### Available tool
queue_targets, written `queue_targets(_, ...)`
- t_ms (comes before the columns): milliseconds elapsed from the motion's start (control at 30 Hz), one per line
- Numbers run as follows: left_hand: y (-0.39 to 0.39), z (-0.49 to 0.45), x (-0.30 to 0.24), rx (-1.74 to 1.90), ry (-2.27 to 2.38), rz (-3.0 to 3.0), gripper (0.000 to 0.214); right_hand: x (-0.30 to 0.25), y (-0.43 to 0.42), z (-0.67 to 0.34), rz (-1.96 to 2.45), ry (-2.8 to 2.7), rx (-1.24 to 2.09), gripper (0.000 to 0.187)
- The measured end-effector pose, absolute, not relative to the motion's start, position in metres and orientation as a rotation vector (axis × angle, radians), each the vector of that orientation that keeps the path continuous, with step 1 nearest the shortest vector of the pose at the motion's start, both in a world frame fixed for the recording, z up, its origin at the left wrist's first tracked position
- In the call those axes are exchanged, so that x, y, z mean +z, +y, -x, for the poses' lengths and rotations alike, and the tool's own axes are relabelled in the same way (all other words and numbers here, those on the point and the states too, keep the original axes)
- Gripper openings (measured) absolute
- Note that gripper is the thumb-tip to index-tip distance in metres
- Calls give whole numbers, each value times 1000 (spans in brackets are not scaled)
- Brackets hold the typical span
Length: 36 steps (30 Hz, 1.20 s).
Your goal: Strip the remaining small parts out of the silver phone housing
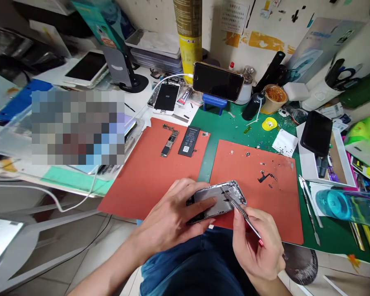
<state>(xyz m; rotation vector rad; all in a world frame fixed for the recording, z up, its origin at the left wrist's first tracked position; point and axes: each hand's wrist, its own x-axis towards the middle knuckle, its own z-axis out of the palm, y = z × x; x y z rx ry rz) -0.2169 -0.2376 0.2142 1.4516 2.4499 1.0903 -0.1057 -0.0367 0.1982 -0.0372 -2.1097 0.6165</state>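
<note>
My left hand is closed around an opened phone housing, tilted at the front edge of the mats, with one finger lying across its inside. Between the fingertips of my right hand is a slim screwdriver with a knurled metal shaft and a red end. Its tip points at the upper part of the housing's interior; whether it touches a screw is too small to tell. Behind the hands, a logic board and a black phone battery lie on the left orange mat.
Small phone parts are scattered on the right orange mat. Tweezers lie to its right, near a white box and a blue bottle. A phone leans on a blue stand at the back.
</note>
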Motion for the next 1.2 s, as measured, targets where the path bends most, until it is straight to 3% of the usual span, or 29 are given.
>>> queue_targets(733, -235, 218, 214, 1221, 2480, -1418, 31, 199, -44, 111, -16, -2144, 539, 33)
queue_targets(1067, -235, 217, 213, 1277, 2434, -1391, 32, 213, -34, 106, -266, -2281, 260, 31)
queue_targets(1200, -236, 217, 213, 1289, 2411, -1382, 39, 217, -34, 106, -276, -2327, 290, 28)
